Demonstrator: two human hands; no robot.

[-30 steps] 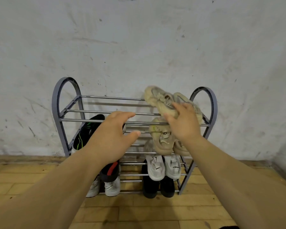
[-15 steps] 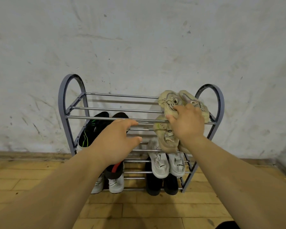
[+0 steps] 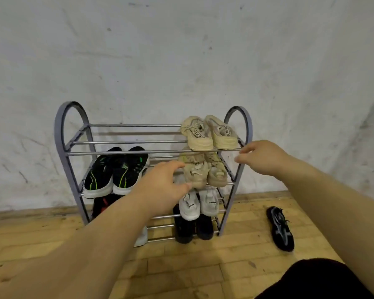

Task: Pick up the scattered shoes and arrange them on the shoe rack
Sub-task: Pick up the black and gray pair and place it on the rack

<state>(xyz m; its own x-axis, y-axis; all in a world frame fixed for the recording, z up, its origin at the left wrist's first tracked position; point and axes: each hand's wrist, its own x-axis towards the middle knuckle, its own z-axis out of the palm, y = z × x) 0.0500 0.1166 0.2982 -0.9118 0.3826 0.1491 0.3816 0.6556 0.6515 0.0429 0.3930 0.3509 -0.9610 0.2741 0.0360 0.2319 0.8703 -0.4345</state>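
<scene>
Beige sneakers [image 3: 208,133] sit paired on the shoe rack [image 3: 125,151] top shelf, both hands, left hand [image 3: 162,187] and right hand [image 3: 262,157], empty with fingers loosely spread; next, grasp the black shoe [image 3: 280,228] on the floor [image 3: 181,268] firmly by its middle.

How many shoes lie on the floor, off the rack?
1: a black shoe on the wooden floor, right of the shoe rack. Others may lie outside the view.

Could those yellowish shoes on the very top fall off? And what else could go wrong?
Maybe. The beige pair rests on thin rails with its heels over the front bar, right by the open right hand; a bump could tip it. The top shelf of the shoe rack is only bars, so shoes can slip. The black shoe on the floor could trip someone.
</scene>
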